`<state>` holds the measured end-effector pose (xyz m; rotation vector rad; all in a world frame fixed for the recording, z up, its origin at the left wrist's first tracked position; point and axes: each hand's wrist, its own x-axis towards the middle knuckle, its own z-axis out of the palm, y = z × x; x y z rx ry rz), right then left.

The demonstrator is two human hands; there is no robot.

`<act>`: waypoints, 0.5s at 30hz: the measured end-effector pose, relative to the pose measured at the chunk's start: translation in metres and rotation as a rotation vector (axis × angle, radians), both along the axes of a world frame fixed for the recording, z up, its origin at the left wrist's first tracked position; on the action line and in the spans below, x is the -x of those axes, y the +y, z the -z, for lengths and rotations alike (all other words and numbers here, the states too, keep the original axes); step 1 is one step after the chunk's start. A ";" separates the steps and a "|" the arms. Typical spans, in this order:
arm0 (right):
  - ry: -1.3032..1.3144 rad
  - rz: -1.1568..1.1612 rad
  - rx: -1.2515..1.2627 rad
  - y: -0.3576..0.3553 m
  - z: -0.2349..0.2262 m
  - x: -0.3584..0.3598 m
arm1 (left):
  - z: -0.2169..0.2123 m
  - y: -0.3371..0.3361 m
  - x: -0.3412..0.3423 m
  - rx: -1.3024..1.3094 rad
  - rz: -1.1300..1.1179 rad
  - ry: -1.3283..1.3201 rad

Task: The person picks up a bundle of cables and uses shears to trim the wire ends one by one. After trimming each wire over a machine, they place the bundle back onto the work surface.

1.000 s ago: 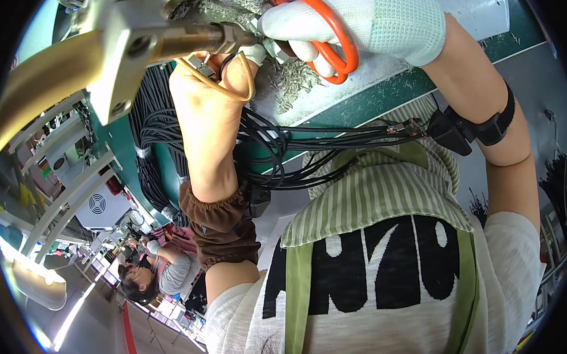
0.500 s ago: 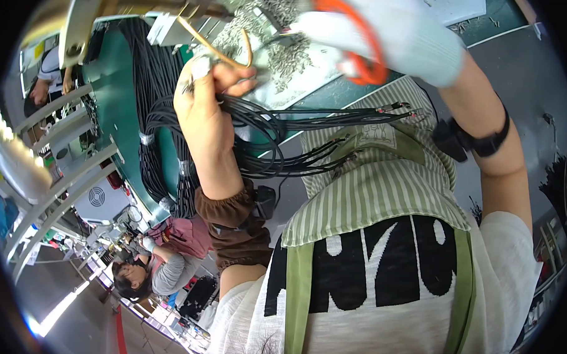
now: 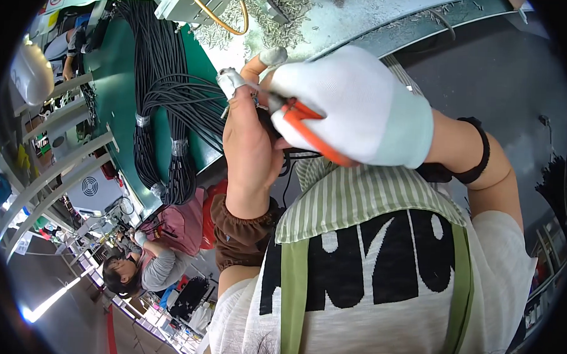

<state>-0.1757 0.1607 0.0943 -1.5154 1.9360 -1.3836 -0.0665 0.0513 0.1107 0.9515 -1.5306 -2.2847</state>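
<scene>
My left hand [image 3: 250,144] is bare except for white covers on its fingertips. It is closed around black cables [image 3: 201,108], which run in from the left. My right hand [image 3: 355,104], in a white knit glove, grips orange-handled pliers [image 3: 313,140]. The pliers' dark jaws meet the left fingertips, where a small metallic bit shows; the exact contact point is hidden. Just beyond both hands lies a heap of small silver metal pieces [image 3: 285,27] on a pale work surface [image 3: 358,17].
Tied bundles of black cable [image 3: 148,166] lie on the green table [image 3: 115,65] at left. A curved yellow tube [image 3: 229,30] hangs by a grey machine part [image 3: 186,11] over the metal pieces. Pale rails [image 3: 65,163] stand farther left. A co-worker [image 3: 159,263] is at lower left.
My right hand has come down and left from over the metal pieces, bringing the pliers to my left fingers. My left hand has shifted right, with the cables still in it.
</scene>
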 end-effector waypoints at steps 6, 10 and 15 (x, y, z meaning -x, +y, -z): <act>-0.849 0.062 -0.141 0.035 -0.024 0.031 | -0.005 -0.024 -0.005 -0.002 0.504 0.043; -1.098 -0.086 0.013 0.041 -0.014 0.029 | -0.017 0.002 0.002 0.584 0.467 0.061; -1.032 0.075 0.065 0.040 -0.017 0.014 | -0.019 0.011 0.012 0.924 0.309 0.062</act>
